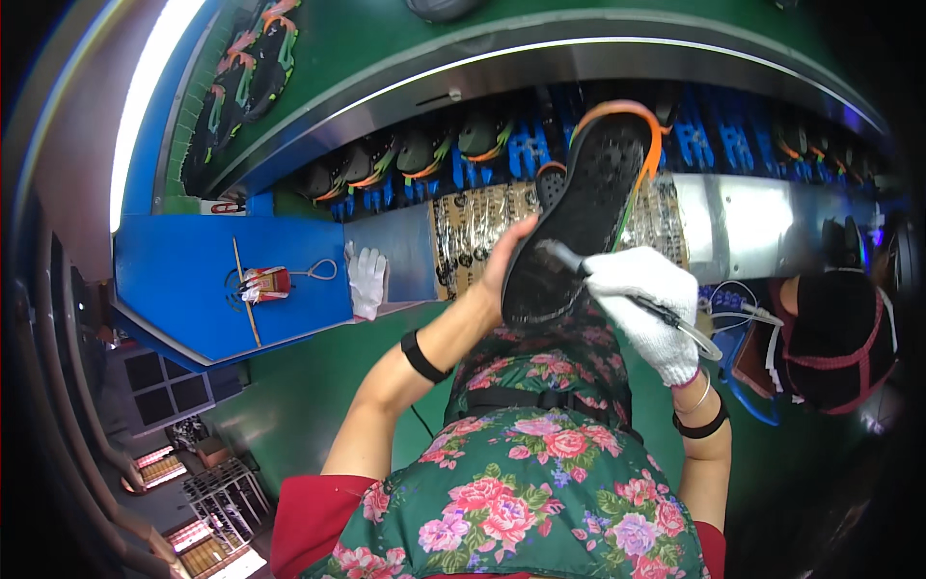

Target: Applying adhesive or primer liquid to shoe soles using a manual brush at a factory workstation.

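My bare left hand (499, 262) grips a black shoe (596, 183) by its left edge. The shoe is tilted with its flat, dotted bottom facing me, and orange trim runs round its far end. A white knit glove covers my right hand (644, 299), whose fingers are closed round a dark-handled brush (571, 259). The brush's pale tip touches the black bottom near the close end, and a thin looped end sticks out behind the hand. Behind the raised shoe, a smaller black piece with orange edging (551, 183) is partly hidden.
A metal bench strip with a taped brown covering (473, 241) lies beyond my hands. Several black-and-orange shoes (422, 151) and blue shoe lasts (529, 148) line a rack behind it. At left, a white glove (367, 282) lies near a blue table (183, 280) with a small red container (273, 284). Another person (834, 333) is at right.
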